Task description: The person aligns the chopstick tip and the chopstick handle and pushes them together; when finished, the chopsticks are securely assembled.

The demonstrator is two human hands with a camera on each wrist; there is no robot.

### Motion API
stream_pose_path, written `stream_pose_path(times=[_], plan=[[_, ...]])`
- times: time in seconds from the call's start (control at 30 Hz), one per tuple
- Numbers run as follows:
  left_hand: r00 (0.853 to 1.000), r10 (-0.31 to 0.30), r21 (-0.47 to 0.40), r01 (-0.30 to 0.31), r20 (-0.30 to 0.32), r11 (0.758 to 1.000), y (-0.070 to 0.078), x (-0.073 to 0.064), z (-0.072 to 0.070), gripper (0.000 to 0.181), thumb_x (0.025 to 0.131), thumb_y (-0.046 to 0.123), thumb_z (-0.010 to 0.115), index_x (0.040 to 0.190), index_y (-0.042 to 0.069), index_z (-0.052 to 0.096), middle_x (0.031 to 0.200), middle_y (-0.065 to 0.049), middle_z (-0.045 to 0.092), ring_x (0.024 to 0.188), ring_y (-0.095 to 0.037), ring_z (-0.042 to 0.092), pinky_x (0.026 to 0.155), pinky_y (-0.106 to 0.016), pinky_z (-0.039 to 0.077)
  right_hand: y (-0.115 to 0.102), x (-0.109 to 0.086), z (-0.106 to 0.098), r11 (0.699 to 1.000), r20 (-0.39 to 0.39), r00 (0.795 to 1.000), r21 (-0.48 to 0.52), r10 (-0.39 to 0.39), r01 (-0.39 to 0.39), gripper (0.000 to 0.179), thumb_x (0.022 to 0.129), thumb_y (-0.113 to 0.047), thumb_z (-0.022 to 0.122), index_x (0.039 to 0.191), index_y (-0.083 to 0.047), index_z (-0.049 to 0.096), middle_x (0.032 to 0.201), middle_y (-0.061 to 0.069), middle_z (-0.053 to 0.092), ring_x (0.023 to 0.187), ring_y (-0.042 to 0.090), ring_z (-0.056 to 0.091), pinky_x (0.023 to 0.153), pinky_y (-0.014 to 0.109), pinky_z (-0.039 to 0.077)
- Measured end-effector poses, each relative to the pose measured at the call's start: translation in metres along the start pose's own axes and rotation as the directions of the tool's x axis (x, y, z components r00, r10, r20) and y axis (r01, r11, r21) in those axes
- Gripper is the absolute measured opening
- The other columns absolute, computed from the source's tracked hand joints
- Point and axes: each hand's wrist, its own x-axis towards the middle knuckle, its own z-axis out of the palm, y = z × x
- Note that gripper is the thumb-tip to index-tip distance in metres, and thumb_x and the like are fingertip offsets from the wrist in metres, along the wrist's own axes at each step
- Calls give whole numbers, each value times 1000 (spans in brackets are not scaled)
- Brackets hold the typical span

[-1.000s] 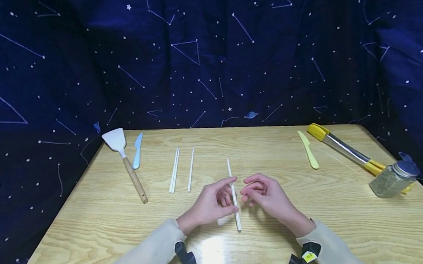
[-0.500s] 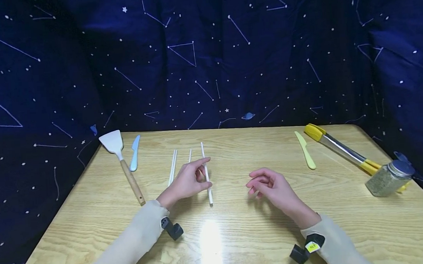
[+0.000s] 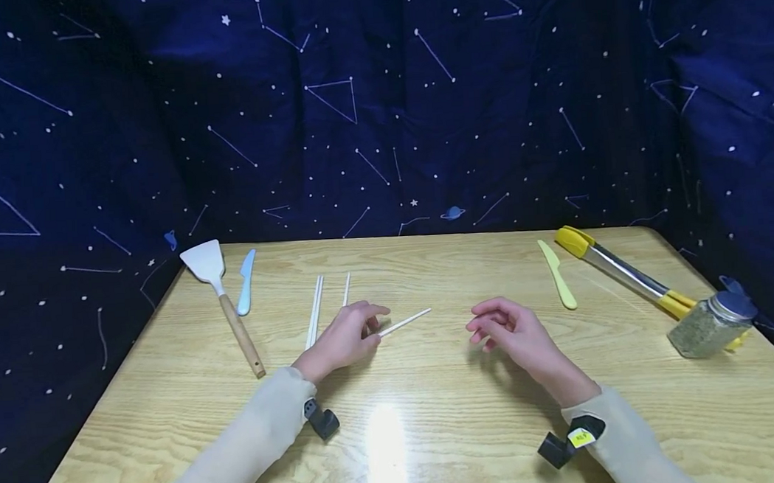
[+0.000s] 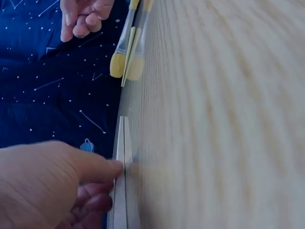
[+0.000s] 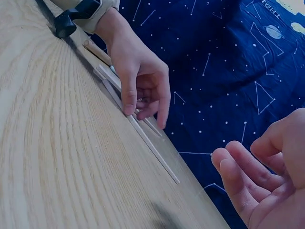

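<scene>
A white chopstick lies slanted on the table, pointing right and away, its near end hidden behind my left hand. The left thumb tip is right at it in the left wrist view, where the chopstick lies flat over its reflection. The other left fingers are relaxed and spread from the thumb. Left of this hand lie two white chopsticks side by side, and one more single chopstick is partly covered by it. My right hand hovers with loosely bent fingers and holds nothing.
At the left lie a white spatula with a wooden handle and a blue knife. On the right are a yellow knife, yellow-tipped tongs and a herb jar. A dark starry curtain hangs behind the table.
My left hand has carried the chopstick left and let it down beside the others. It has swung from pointing away to slanting right. My right hand has drawn slightly right.
</scene>
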Motion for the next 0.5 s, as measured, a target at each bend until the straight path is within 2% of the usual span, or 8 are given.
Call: stream_pose_path(times=[0.17,0.33,0.5], plan=[[1000,-22,9,22,16,1000,2,-1,1,38,82,1,67,120,1,62,75,-2,61,60,-6,51,57,-19,45,0,0,-2,1000,1,1000,-5,4,-4,28,99,-4,48,120,14,48,99,20,65,78,8,65,67,27,53],[996,-52,-26,54,77,998,5,-2,1,43,84,0,61,127,2,57,60,1,55,45,-5,45,43,-19,39,2,1,-2,1000,-2,1000,-8,15,-15,27,100,-7,49,118,13,50,93,11,63,78,11,63,67,27,52],[989,-106,-30,110,103,993,6,-1,2,39,87,3,60,126,1,58,63,1,57,45,-5,47,41,-18,41,3,2,-2,999,3,999,-22,38,-37,26,100,-7,48,117,13,50,91,8,62,78,11,61,68,26,50]])
